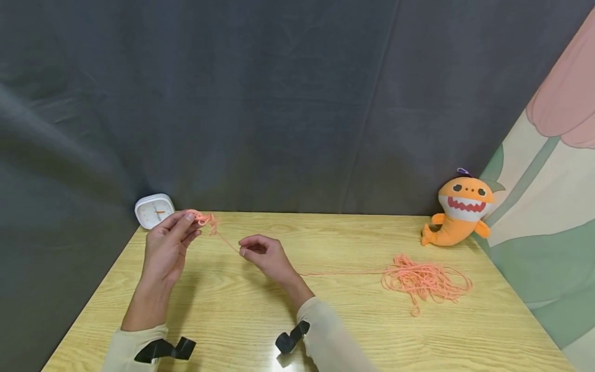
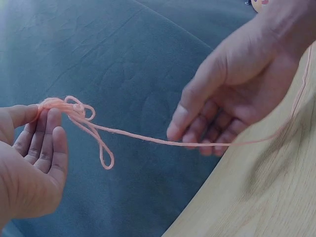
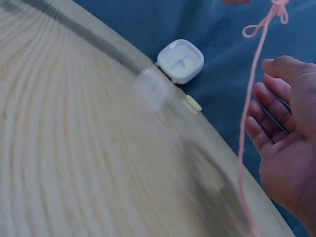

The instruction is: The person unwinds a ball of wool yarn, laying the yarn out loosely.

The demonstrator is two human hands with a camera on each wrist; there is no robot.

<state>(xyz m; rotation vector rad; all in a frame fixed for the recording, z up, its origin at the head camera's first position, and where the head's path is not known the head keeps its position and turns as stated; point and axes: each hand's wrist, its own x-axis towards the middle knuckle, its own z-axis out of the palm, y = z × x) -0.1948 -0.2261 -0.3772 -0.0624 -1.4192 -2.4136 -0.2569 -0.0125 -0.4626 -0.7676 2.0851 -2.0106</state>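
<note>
Near the table's left back corner, my left hand (image 1: 167, 250) pinches a small looped bundle of coral yarn (image 1: 204, 218) between thumb and fingers. Loose loops dangle from the bundle (image 2: 76, 107) in the left wrist view. A single strand (image 2: 133, 135) leads from it to my right hand (image 1: 274, 261). Across the right fingertips (image 2: 190, 138) that strand passes, while the thumb stands apart from the fingers in the right wrist view. From there the yarn trails over the table to a loose tangled pile (image 1: 425, 281) on the right.
A white clock (image 1: 154, 211) stands at the left back corner of the wooden table (image 1: 353, 325). An orange shark plush (image 1: 457, 212) sits at the right back corner. Dark cloth (image 1: 279, 103) hangs behind, and a patterned curtain (image 1: 548, 217) borders the right side.
</note>
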